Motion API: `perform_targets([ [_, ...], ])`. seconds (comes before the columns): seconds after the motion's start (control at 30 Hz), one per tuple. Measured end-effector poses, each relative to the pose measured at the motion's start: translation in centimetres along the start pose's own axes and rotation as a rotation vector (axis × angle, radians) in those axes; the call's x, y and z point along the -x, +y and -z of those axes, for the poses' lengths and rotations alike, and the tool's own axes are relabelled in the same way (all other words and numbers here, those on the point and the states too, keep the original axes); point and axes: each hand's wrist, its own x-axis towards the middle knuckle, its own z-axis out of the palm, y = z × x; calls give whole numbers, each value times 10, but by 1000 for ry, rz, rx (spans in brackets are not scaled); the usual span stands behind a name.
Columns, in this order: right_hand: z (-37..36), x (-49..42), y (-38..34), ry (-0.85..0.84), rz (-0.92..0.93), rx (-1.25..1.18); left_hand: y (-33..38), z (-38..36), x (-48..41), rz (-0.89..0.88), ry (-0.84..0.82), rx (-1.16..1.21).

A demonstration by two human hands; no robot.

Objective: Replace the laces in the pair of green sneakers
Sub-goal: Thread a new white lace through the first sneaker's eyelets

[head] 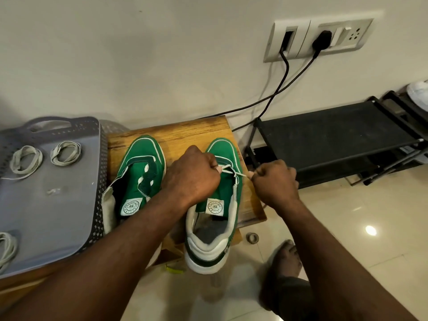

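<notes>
Pinching one flat white lace (240,174) between left hand (192,174) and right hand (275,181), I hold it taut over the green fabric sneaker (221,149) under them; the other green sneaker (143,154) sits just left of both.

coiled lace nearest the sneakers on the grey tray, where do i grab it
Pinch the coiled lace from straight above, across the bundled strands on its near side. It lies flat on the grey tray as an open loop, so a pinch on one side gathers every turn.
</notes>
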Motion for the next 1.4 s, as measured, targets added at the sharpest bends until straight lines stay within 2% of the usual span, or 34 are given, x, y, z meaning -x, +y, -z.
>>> perform_targets([
  [0.07, 0, 0, 5, -23, -19, 81, 0, -1, 0, -36, 9, -12],
  [0.13, -2, 3, 0, -36, 49, 129, -1, -1, 0, -61, 23, -39],
  [0.27, -3, 5, -9, 76, 196, -109, -3, 0, -2, -73, 37, 16],
  [0.4, -10, 8, -18, 65, 280, -200, 2, -2, -1, -80, 27, 65],
  [0.57, -13, 7, -19, 42, 215, -324, 1, -2, 2, -68, 5, 4],
  [0.7, 4, -6, 10, -15, -11, -5, 2, -3, 1, -67, -36, -41],
  [0.77, 6, -7, 16, -38, -53, 64, 4, -5, 0, -68, -28, -30],
  [0.97, 4, 3, -8, 64, 183, -225, 0, -3, -1, -2, 12, -33],
  [1.13, -3, 11, -15, 11, 243, -177, -2, 5, -2, 64, 12, -48],
  [1.33, -5, 12, -17, -15, 291, -274, -7, 14, -7, 189, -103, -90],
  [1.4, -4, 13, -16, -60, 304, -222, -7, 16, -6, 192, -117, -98],
])
